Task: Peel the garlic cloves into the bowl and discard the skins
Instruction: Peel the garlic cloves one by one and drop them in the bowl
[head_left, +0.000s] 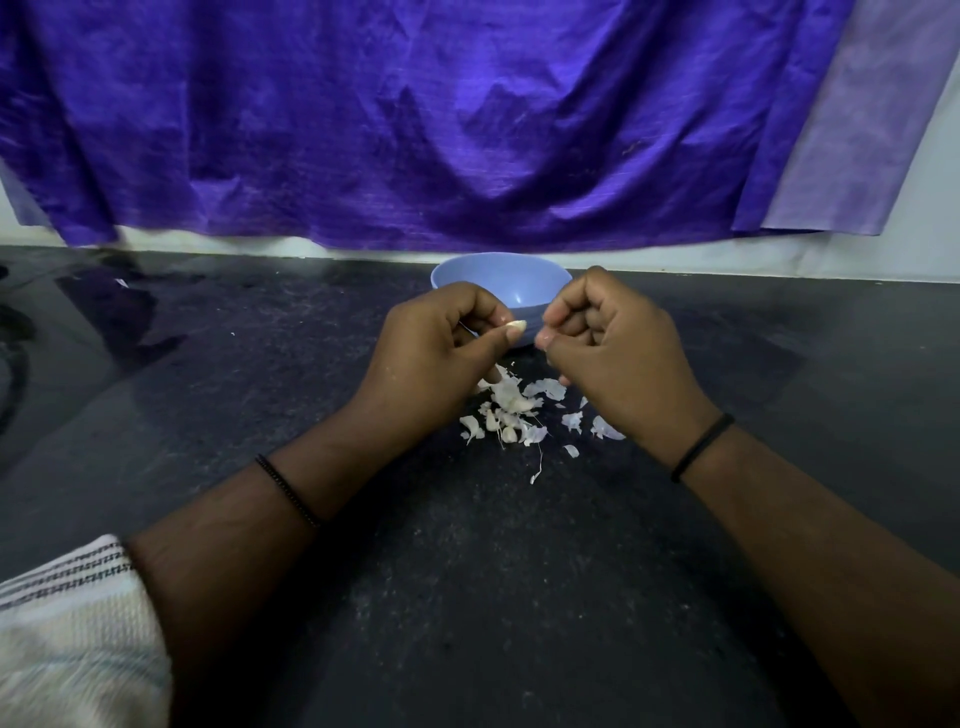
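The person's left hand (441, 343) pinched a single garlic clove (517, 326) between thumb and curled fingers, its pale tip poking out toward the other hand. The right hand (608, 343) was curled close beside it, thumb pressed against the fingers; whether it had a scrap of skin nipped there I could not tell, since nothing showed between the fingertips. Both hands were held just above the dark surface (467, 597), in front of a blue bowl (498, 280) that stood near the back wall under a hanging purple cloth (415, 119). As far as the bowl's inside could be seen past the hands, it looked bare, so few if any peeled cloves had gone in, though the lower part was hidden. Under the hands lay a heap of skins (511, 405), white papery flakes scattered toward the right wrist, with what seemed to be a few cloves mixed in. By my reckoning the work was partly done: skin had come off, the clove in hand looked nearly clean and ready for the bowl, and the litter of skins had yet to be gathered and thrown away.
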